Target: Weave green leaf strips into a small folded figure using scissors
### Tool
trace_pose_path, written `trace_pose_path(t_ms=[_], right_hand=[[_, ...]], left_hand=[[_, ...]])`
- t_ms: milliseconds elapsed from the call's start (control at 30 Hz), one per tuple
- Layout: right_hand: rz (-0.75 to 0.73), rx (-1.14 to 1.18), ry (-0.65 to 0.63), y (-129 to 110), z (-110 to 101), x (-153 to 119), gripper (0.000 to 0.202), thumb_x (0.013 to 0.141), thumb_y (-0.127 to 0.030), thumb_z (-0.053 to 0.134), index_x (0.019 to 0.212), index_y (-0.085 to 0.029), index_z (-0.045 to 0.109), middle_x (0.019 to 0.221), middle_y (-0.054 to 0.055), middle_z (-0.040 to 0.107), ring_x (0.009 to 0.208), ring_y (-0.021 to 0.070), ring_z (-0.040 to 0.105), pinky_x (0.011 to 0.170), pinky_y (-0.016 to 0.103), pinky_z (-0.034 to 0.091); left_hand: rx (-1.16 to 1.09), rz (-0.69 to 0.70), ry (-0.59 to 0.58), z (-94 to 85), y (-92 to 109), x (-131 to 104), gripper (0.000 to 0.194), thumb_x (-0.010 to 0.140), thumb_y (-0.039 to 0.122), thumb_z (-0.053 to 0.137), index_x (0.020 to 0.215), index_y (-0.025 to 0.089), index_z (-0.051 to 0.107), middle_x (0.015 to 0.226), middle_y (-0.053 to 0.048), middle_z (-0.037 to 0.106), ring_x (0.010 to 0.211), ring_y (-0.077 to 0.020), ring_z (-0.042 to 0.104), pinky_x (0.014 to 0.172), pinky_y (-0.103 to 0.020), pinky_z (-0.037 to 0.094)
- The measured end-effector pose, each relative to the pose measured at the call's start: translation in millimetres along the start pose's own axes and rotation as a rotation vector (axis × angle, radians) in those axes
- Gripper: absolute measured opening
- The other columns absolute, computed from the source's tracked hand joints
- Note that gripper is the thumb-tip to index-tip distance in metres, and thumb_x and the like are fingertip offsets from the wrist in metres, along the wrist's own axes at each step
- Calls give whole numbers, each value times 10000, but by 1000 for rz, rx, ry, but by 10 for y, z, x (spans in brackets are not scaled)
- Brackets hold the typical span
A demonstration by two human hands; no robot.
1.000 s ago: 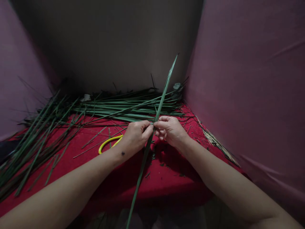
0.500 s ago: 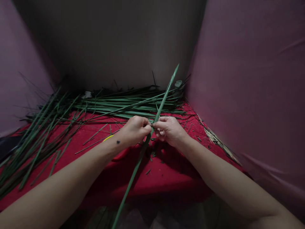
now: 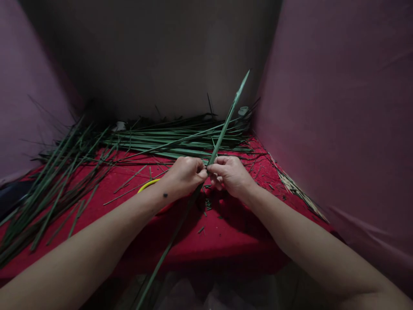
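A long green leaf strip [image 3: 226,125] runs from the lower middle of the view up to a pointed tip at the upper right. My left hand [image 3: 184,175] and my right hand [image 3: 229,174] pinch it side by side at its middle, fingertips touching, above a red cloth-covered table [image 3: 226,232]. The leaf's lower half slants down past the table's front edge between my forearms.
A pile of long green leaves [image 3: 167,140] lies across the back of the table, another heap [image 3: 48,189] at the left. A yellow curved handle [image 3: 146,185] peeks out behind my left wrist. Pale thin sticks [image 3: 297,191] lie at the right edge. Purple cloth walls close both sides.
The leaf's tip has swung higher and to the right, and its lower end has slid to the left. Both hands keep their pinch at nearly the same spot.
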State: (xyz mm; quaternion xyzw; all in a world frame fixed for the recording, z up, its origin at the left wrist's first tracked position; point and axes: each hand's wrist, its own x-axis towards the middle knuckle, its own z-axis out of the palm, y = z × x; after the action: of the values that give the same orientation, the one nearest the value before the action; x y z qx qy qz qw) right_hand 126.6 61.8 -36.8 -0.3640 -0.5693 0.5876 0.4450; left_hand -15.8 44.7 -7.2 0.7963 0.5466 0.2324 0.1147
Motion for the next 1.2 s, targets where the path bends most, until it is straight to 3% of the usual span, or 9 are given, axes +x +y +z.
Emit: trace_pose_path(t_ms=[133,300,467,567,667,800,967,1067,1200], right_hand=[[66,47,-9,-20,9,-11,120,632,-170,591,558,-153,499,416,-17,531,318,74,444,289,174,329],[128,141,-52,-49,-1,4,123,613,-171,630,587,-137,515,437,-9,540,336,77,470,285,170,348],[136,175,-47,-51,-19,24,98,592,-149,624,638,-118,544,458,-27,524,347,74,477,271,159,330],[128,161,-37,-48,-15,21,95,593,-151,619,631,-125,536,451,-31,513,345,76,478,273,157,325],[107,89,-25,-25,-9,13,70,616,-142,586,599,-137,518,404,-36,495,317,78,452,276,167,323],[60,-71,34,20,10,-8,76,641,-127,526,567,-141,518,394,-24,518,270,70,407,262,175,283],[65,-196,55,9,64,-44,134,624,-100,485,500,-143,506,381,-19,513,261,73,419,254,173,269],[63,-140,44,-7,74,-49,144,616,-93,483,484,-149,490,376,-23,507,263,70,410,262,177,303],[100,-54,62,-14,47,-38,95,611,-105,513,534,-155,490,384,-34,501,292,83,434,263,181,321]], left_hand=[[48,-4,-32,-18,12,-14,208,711,209,444,536,159,544,429,32,407,425,-85,338,453,-224,209],[-155,-55,-171,-70,-15,-34,234,755,262,406,618,149,557,436,33,428,412,-91,381,419,-212,215],[-205,2,-194,-86,-51,-20,208,772,243,401,652,138,535,472,44,422,421,-78,386,422,-194,243],[-150,22,-196,-77,-46,-14,226,787,234,384,650,140,536,474,41,427,425,-78,390,431,-195,264],[40,62,-155,-33,-39,-9,243,787,214,377,632,146,551,497,11,489,463,-99,445,460,-211,290],[332,83,-69,75,-49,-18,244,780,197,377,675,151,592,649,-70,635,597,-177,576,529,-257,343],[486,66,-58,150,-26,-92,262,803,221,370,775,146,620,710,-112,668,652,-241,627,513,-288,332],[512,19,-35,122,-14,-107,276,798,238,376,767,130,628,676,-123,657,616,-238,614,486,-288,292],[324,38,-83,8,-30,-56,290,786,228,375,686,148,635,605,-62,636,542,-154,556,485,-253,283]])
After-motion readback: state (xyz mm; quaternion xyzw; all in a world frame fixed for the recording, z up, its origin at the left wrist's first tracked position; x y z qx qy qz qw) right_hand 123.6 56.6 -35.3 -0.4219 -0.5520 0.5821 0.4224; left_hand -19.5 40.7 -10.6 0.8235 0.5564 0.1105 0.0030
